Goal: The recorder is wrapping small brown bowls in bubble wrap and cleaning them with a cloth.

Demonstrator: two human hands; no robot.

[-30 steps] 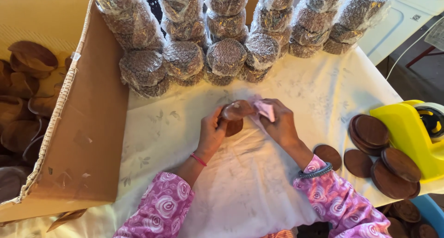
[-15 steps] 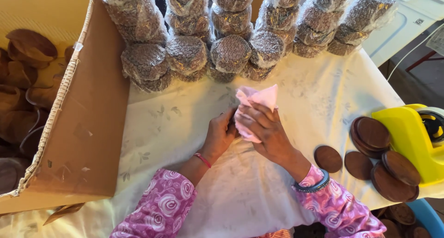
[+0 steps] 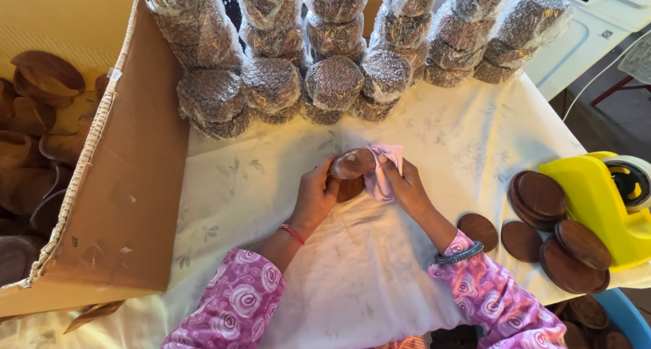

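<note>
My left hand (image 3: 315, 196) grips a round dark brown wooden dish (image 3: 352, 164) at its lower left edge, tilting it above the white tablecloth (image 3: 352, 281). My right hand (image 3: 405, 185) presses a small pink cloth (image 3: 384, 166) against the dish's right side. Both hands meet at the middle of the table. Part of the dish is hidden behind my fingers and the cloth.
Several bubble-wrapped round bundles (image 3: 332, 81) are stacked along the far edge. An open cardboard box (image 3: 122, 206) with wooden bowls (image 3: 41, 74) stands at the left. Brown wooden discs (image 3: 542, 194) and a yellow tape dispenser (image 3: 600, 203) lie at the right.
The pink cloth, spread wide over the dish half a second ago, has drawn back to its right side, so the dish's brown face shows again. Both hands stay at the table's middle.
</note>
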